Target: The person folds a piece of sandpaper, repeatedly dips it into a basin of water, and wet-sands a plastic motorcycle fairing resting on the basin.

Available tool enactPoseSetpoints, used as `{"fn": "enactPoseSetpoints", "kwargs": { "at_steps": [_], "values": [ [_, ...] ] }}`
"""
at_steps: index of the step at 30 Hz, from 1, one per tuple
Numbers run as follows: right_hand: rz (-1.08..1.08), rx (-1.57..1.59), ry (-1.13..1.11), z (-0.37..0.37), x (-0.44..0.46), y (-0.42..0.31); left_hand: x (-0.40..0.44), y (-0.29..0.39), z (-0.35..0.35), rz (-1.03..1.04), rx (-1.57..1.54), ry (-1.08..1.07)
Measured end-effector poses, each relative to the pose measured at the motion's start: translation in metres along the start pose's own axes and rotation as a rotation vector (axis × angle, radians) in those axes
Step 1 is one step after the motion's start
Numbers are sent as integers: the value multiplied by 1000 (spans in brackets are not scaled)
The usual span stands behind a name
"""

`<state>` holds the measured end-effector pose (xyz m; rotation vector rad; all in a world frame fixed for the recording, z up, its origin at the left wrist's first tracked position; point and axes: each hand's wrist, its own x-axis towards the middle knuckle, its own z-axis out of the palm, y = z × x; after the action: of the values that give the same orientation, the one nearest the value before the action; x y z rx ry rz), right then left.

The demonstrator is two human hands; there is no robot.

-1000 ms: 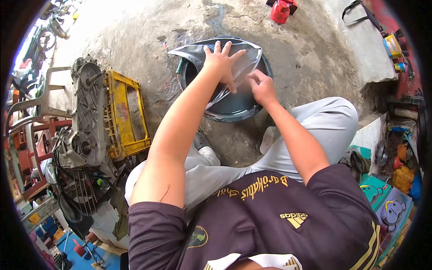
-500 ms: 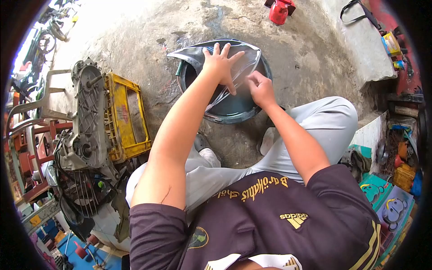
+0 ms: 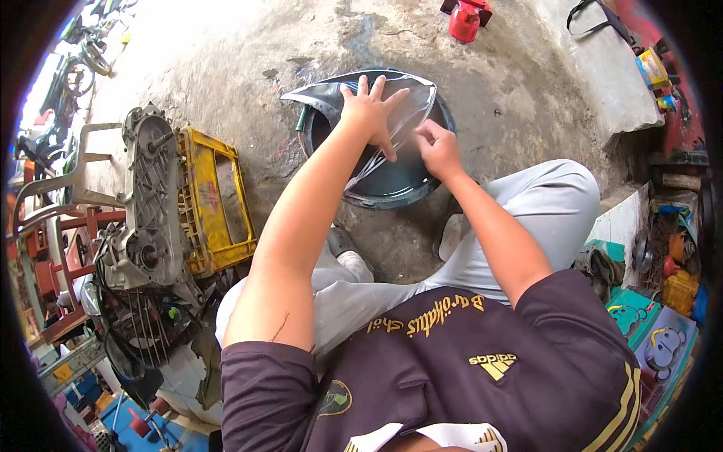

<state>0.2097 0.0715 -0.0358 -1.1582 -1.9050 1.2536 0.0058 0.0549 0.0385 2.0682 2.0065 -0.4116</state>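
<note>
A dark, pointed panel with white and silver edging (image 3: 416, 102), looking like a motorcycle body panel, lies across a round black basin (image 3: 446, 113). My left hand (image 3: 369, 119) is open, fingers spread over the panel's surface. Close to the panel's right edge, my right hand (image 3: 439, 151) is closed with fingers curled together. What those fingers hold, if anything, is hidden, and the area by the fingertips is blurred. Water (image 3: 395, 177) shows in the basin's lower part. Something green, stick-like (image 3: 303, 118) rests at the basin's left rim.
A yellow plastic crate (image 3: 218, 200) and a metal engine casing (image 3: 153, 192) stand to the left. A red object (image 3: 465, 21) sits on the concrete floor ahead. At the right is a concrete ledge (image 3: 614, 83), with boxes and parts below it. My bent leg (image 3: 546, 192) borders the basin.
Both hands stay almost in the same places, the left spread on the panel and the right closed by its edge. The view has shifted very slightly.
</note>
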Motion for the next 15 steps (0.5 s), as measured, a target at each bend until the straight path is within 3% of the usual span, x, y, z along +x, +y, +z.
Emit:
{"fn": "enactPoseSetpoints", "kwargs": {
  "at_steps": [7,9,10,15],
  "values": [
    [-211,-160,-13,-3,-1,-4,-1,1,1,0,2,-8],
    [39,-83,-28,-3,1,-8,0,0,1,4,-14,-23],
    [42,-86,-32,-3,0,-10,1,-1,2,3,-3,-10],
    [-266,-165,-58,-4,-4,-5,-1,0,3,9,-2,0]
  ]
}}
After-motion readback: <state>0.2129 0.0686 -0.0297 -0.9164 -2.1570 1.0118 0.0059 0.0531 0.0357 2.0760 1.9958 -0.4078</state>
